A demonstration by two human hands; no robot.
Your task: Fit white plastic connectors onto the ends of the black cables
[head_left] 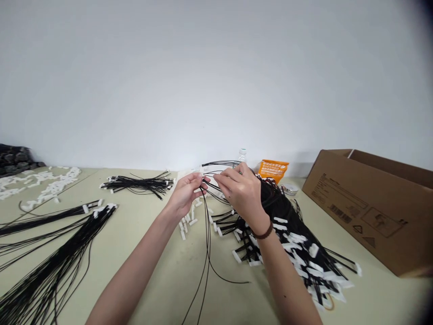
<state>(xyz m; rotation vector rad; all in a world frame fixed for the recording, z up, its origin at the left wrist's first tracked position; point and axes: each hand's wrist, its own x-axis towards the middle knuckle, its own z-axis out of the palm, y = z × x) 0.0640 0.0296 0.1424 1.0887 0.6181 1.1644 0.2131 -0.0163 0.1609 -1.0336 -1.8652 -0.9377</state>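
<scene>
Near the middle of the view, my left hand [187, 192] is closed on thin black wires [207, 234], whose loose ends hang down over the table. My right hand [241, 187], with a brown band at the wrist, is pinched just to the right of it; what lies between its fingertips is too small to make out. Behind and beneath my right forearm spreads a big pile of black cables with white connectors [292, 248]. Small white pieces [184, 224] lie on the table below my left hand.
An open cardboard box [368, 212] stands at the right. An orange packet [273, 169], a clear bottle [242, 155] and a round tape roll [289, 189] are at the back. Black wire bundles [67, 243] and scattered white pieces [57, 185] cover the left.
</scene>
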